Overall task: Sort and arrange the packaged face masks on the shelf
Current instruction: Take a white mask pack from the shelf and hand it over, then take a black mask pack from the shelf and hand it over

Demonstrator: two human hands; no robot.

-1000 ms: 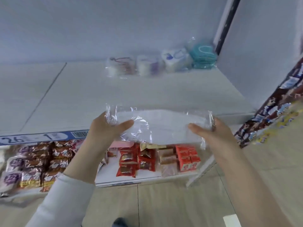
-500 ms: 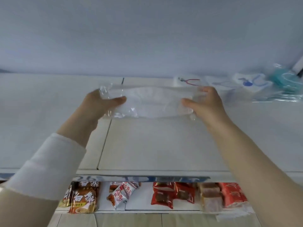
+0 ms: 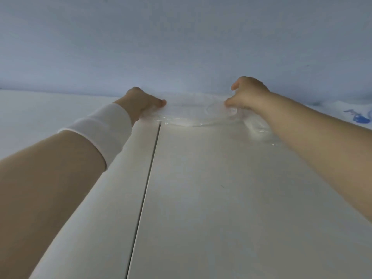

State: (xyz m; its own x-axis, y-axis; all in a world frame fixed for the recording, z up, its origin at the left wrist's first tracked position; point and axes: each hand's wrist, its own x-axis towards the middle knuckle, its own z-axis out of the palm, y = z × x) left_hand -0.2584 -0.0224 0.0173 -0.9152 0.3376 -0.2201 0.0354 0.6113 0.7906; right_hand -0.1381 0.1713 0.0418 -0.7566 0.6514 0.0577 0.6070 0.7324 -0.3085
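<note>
Your left hand (image 3: pixel 144 101) and right hand (image 3: pixel 248 96) pinch opposite ends of the mask pack (image 3: pixel 193 115). It lies far on the shelf (image 3: pixel 221 198).

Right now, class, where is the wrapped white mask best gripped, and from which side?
Pinch its two short ends, coming from the front: the packaged mask lies thin and wide along the back wall, as left hand and right hand show.
</note>
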